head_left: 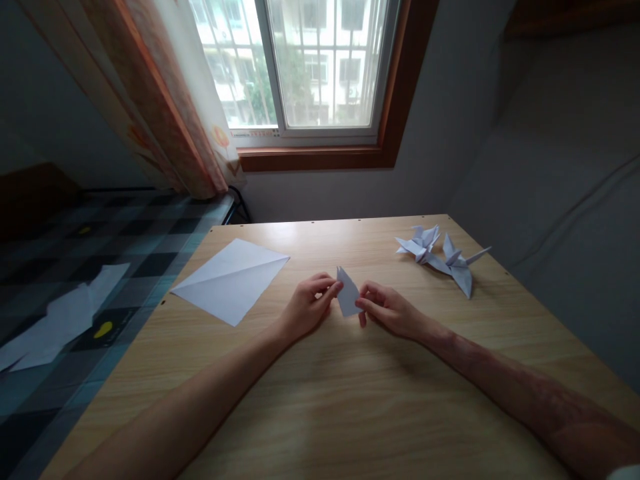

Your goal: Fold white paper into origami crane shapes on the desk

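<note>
Between my two hands is a small folded piece of white paper (348,297), held up over the wooden table with a point at its top. My left hand (314,299) pinches its left edge between thumb and fingers. On the other side, my right hand (383,305) grips the lower right edge, thumb toward me. A square sheet of white paper (233,280) with a diagonal crease lies flat to the left of my hands. Folded paper cranes (420,243) sit together at the right back, one with its wings spread (456,261).
The light wooden table (320,413) reaches toward the wall below a window (325,67). On the left, a bed with a checked cover (30,413) holds loose white paper pieces (70,317). A patterned curtain (165,100) hangs beside the window.
</note>
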Available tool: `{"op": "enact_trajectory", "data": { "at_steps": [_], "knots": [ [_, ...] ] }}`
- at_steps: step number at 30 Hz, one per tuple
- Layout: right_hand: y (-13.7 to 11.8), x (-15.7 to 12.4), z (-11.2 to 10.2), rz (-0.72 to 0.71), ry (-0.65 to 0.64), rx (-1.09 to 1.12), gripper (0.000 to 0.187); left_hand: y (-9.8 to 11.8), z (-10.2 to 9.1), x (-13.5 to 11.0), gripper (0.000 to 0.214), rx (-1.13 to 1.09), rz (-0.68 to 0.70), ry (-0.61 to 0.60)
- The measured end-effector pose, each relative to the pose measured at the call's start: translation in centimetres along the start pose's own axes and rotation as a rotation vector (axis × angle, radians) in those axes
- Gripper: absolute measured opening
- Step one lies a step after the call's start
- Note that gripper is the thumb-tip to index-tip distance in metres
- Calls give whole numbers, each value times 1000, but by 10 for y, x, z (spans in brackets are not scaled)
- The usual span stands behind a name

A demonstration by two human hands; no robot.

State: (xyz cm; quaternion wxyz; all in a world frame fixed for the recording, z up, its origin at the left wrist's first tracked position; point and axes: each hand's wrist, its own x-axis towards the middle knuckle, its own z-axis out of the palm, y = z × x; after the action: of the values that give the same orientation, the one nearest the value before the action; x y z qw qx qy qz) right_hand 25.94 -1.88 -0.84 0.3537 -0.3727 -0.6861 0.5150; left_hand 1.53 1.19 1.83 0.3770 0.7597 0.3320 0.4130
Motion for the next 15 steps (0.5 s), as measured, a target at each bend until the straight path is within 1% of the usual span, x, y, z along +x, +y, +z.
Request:
{"op": "enact_trajectory", "data": {
  "at_steps": [5, 12, 15],
  "knots": [
    [-2, 1, 1, 12, 18, -70, 36, -4, 2, -2, 46, -2, -9, -50],
    [0, 1, 1, -7, 10, -122, 38, 1, 0, -2, 56, -43, -36, -101],
    [-1, 1, 0, -18, 11, -173, 40, 1, -2, -1, 54, -59, -31, -133]
  ]
}}
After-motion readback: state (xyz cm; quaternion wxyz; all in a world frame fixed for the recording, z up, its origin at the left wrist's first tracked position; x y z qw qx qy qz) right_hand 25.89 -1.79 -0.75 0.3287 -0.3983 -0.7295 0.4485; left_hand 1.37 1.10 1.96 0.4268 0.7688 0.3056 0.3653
